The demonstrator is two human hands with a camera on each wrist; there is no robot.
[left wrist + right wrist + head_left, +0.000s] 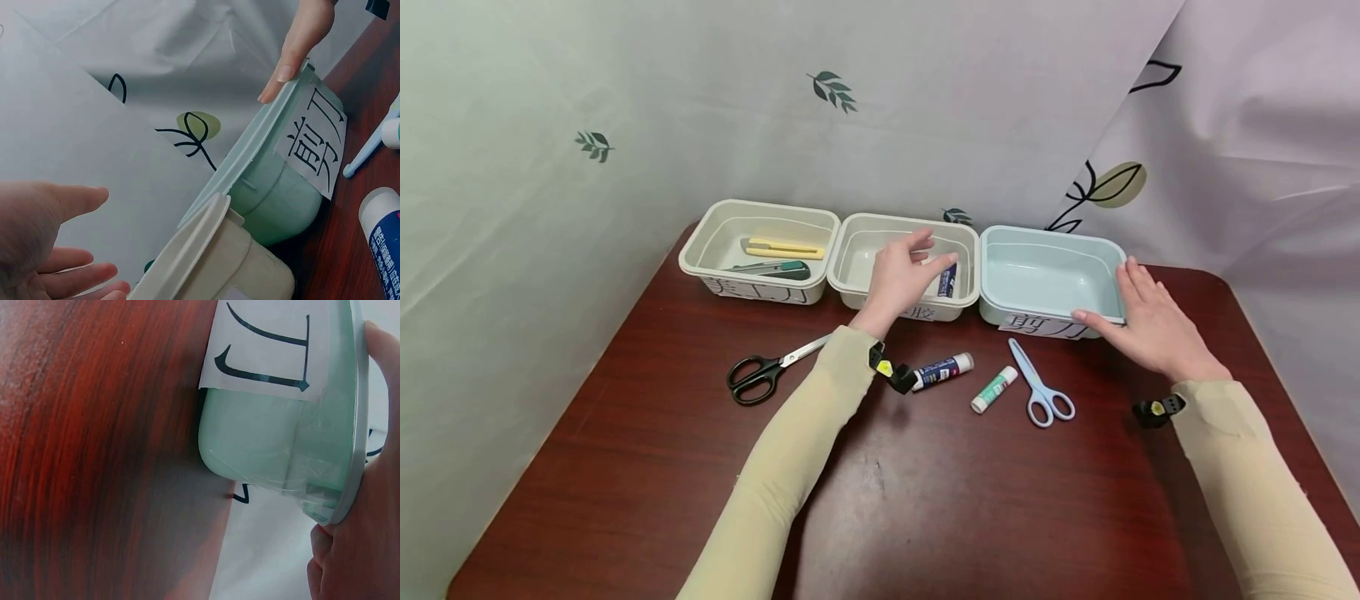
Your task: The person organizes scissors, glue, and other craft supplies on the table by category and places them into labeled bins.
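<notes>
My left hand (898,273) hovers over the middle cream bin (904,221), thumb and fingers spread apart and holding nothing. Below the thumb, a dark blue glue stick (947,281) lies inside that bin. In the left wrist view the same hand (56,240) shows a wide gap between thumb and fingers. My right hand (1157,321) rests on the right end of the light blue bin (1052,237), thumb at the front rim and fingers extended along the side. The right wrist view has this hand (362,531) against the rim, its fingers partly hidden.
The left cream bin (760,207) holds a yellow utility knife (784,249) and a green-grey one (775,268). In front lie black-handled scissors (760,377), a blue glue stick (943,372), a green glue stick (994,390) and light blue scissors (1037,386). A patterned cloth hangs behind.
</notes>
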